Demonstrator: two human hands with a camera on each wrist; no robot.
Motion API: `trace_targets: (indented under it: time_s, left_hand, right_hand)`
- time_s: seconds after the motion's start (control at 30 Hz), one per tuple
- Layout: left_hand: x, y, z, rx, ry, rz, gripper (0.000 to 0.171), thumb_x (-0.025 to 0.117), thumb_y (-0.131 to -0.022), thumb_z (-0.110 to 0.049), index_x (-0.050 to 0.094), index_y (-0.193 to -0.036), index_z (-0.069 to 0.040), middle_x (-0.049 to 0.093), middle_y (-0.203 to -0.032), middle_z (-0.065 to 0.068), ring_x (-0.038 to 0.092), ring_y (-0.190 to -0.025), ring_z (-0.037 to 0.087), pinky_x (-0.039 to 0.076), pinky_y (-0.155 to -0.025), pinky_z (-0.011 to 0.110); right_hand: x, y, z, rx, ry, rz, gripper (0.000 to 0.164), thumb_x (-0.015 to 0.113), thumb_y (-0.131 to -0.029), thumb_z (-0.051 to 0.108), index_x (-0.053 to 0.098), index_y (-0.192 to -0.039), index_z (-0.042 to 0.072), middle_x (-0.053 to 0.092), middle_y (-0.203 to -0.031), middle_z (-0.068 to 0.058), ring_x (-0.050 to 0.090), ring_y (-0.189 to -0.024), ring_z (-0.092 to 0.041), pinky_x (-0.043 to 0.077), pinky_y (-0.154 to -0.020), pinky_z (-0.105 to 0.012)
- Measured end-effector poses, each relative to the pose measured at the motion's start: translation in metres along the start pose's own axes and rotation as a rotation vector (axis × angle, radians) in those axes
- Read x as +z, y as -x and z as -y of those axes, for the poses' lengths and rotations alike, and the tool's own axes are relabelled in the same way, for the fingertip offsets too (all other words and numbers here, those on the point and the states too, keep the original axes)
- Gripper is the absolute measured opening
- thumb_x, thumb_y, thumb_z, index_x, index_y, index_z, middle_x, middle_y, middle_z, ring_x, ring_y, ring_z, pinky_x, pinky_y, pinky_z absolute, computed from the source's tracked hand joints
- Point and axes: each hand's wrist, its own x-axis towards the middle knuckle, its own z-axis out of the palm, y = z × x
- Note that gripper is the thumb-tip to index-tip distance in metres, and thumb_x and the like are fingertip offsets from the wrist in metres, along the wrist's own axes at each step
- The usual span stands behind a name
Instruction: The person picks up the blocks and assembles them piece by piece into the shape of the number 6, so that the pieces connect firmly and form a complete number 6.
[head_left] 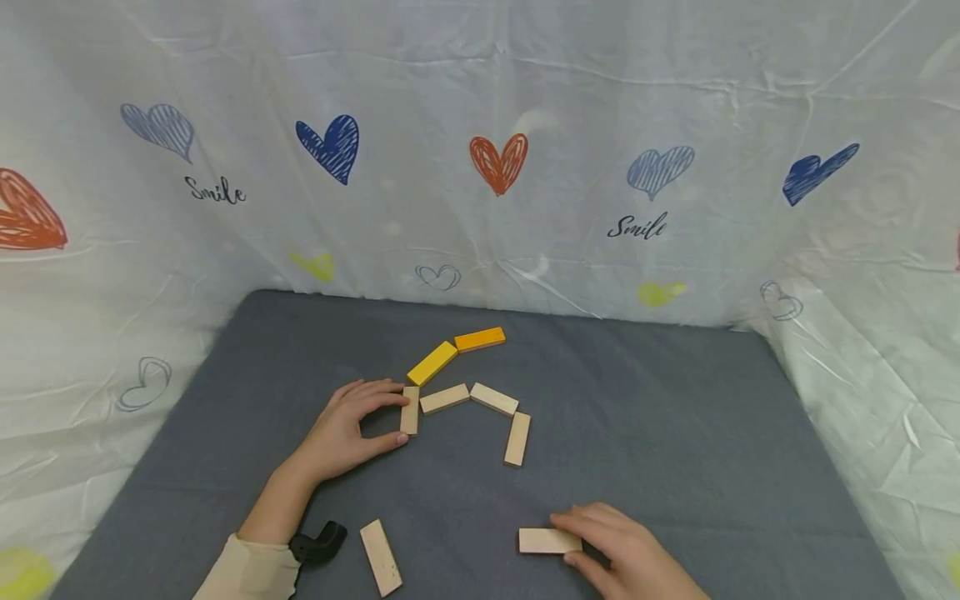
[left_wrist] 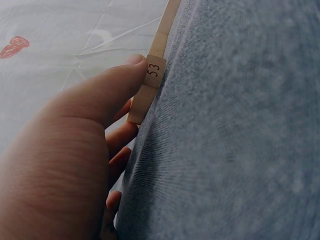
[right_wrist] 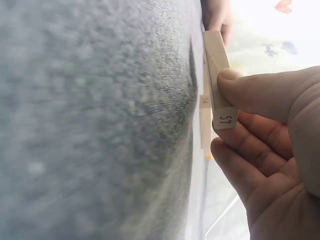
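Observation:
My left hand (head_left: 352,429) pinches a plain wooden block (head_left: 409,410) lengthwise, thumb at its near end and fingers at its far end. The left wrist view shows the thumb on the end of that block (left_wrist: 154,71), which is marked 53. At the front right, my right hand (head_left: 618,546) grips another plain wooden block (head_left: 543,541) by its right end. The right wrist view has this block (right_wrist: 221,82) between thumb and fingers, its numbered end facing the camera. Right of the left hand's block, plain blocks (head_left: 445,398) continue in an arch.
A yellow block (head_left: 432,363) and an orange block (head_left: 480,339) form an outer curve behind the arch. Two more plain blocks (head_left: 493,398) make its right side. One loose plain block (head_left: 381,557) lies at the front. The grey cloth (head_left: 675,433) meets a heart-printed curtain (head_left: 555,250).

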Motion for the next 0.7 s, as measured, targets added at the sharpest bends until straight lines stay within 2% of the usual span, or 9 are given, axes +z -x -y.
trace_targets:
  time_s: [0.17, 0.37, 0.7]
  left_hand:
    - [-0.001, 0.001, 0.0, 0.0, 0.001, -0.001, 0.058, 0.092, -0.09, -0.045, 0.073, -0.141, -0.028, 0.063, -0.155, 0.001, 0.048, -0.153, 0.033, 0.019, -0.132, 0.063]
    - [-0.001, 0.001, 0.0, 0.0, 0.004, -0.001, 0.057, 0.092, -0.09, -0.046, 0.073, -0.141, -0.028, 0.063, -0.155, 0.0, 0.048, -0.153, 0.032, 0.019, -0.132, 0.063]
    - [0.0, -0.001, -0.001, 0.013, 0.001, -0.004, 0.057, 0.092, -0.09, -0.045, 0.074, -0.141, -0.027, 0.063, -0.155, 0.001, 0.049, -0.153, 0.032, 0.019, -0.132, 0.063]
  right_hand:
    - [0.001, -0.008, 0.002, -0.021, 0.012, -0.008, 0.055, 0.09, -0.09, 0.007, 0.072, -0.141, 0.014, 0.073, -0.126, 0.011, 0.068, -0.109, -0.006, 0.059, -0.09, -0.019]
    - [0.005, -0.021, 0.005, -0.083, 0.0, -0.043, 0.053, 0.09, -0.089, 0.002, 0.072, -0.138, 0.012, 0.073, -0.125, 0.008, 0.069, -0.107, -0.007, 0.053, -0.095, -0.012]
    - [0.01, -0.036, 0.007, -0.08, -0.033, -0.031, 0.048, 0.088, -0.093, 0.004, 0.072, -0.137, 0.015, 0.072, -0.129, 0.01, 0.069, -0.112, -0.008, 0.054, -0.098, -0.015]
